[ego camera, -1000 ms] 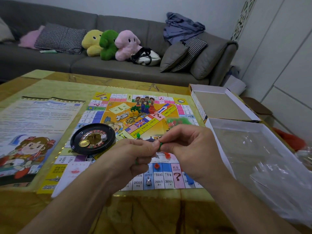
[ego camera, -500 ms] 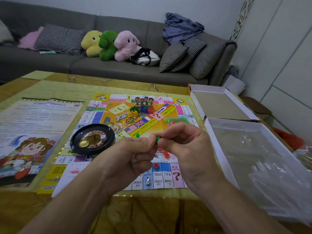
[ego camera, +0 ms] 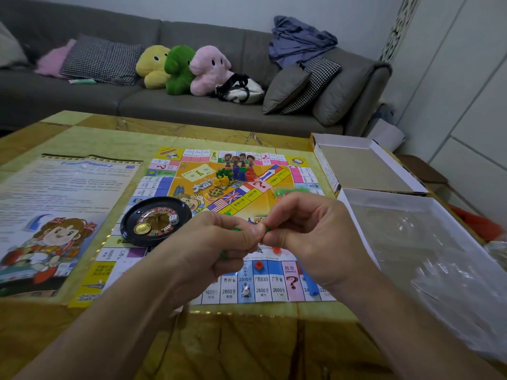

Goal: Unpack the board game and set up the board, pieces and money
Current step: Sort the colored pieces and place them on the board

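Left hand (ego camera: pixel 211 242): thumb and fingers curled, pinching green piece (ego camera: pixel 265 230)
Right hand (ego camera: pixel 310 231): fingertips clamped on same piece
Piece: between both thumbs, above board (ego camera: pixel 247 198)

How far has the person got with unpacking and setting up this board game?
Done: the board lies unfolded on the table, with the roulette wheel, a cluster of playing pieces and a red house on it; the box stands open beside it. In hand: the left hand and right hand together pinch small green pieces. Left: no money is visible yet.
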The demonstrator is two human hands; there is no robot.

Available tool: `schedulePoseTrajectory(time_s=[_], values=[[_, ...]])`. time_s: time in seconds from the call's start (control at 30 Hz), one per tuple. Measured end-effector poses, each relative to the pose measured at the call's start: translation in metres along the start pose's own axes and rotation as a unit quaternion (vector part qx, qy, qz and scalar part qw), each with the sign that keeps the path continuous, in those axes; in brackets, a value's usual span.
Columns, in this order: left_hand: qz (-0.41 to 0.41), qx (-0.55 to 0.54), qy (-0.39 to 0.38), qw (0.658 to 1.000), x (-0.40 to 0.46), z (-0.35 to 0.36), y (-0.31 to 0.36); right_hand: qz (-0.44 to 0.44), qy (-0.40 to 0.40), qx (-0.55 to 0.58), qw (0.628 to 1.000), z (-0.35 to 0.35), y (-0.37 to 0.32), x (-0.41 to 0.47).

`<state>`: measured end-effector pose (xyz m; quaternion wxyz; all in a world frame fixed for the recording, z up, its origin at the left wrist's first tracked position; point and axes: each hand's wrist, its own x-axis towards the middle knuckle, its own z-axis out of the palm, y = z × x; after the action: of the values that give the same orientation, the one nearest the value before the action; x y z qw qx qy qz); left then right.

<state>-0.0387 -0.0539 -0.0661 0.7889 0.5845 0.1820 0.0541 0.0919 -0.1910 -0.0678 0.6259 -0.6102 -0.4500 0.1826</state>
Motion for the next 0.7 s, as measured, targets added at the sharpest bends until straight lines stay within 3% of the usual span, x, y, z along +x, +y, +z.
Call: schedulePoseTrajectory(time_s=[0.13, 0.23, 0.4, 0.57, 0.7], values=[[-0.002, 0.048, -0.040, 0.998, -0.002, -0.001, 0.004, 0.029, -0.049, -0.056, 0.997, -0.011, -0.005, -0.003], [0.005, 0.066, -0.031, 0.997, -0.002, 0.002, 0.003, 0.013, -0.040, -0.115, 0.992, -0.012, -0.006, -0.005], [-0.016, -0.062, -0.029, 0.997, 0.007, 0.006, 0.001, -0.019, 0.010, -0.159, 0.987, -0.013, -0.005, -0.003], [-0.004, -0.090, 0.044, 0.995, 0.009, 0.001, -0.003, -0.002, 0.039, -0.170, 0.985, -0.014, -0.004, -0.002], [0.009, -0.052, 0.045, 0.998, 0.004, -0.002, -0.004, 0.055, 0.064, -0.092, 0.992, -0.014, 0.004, -0.002]])
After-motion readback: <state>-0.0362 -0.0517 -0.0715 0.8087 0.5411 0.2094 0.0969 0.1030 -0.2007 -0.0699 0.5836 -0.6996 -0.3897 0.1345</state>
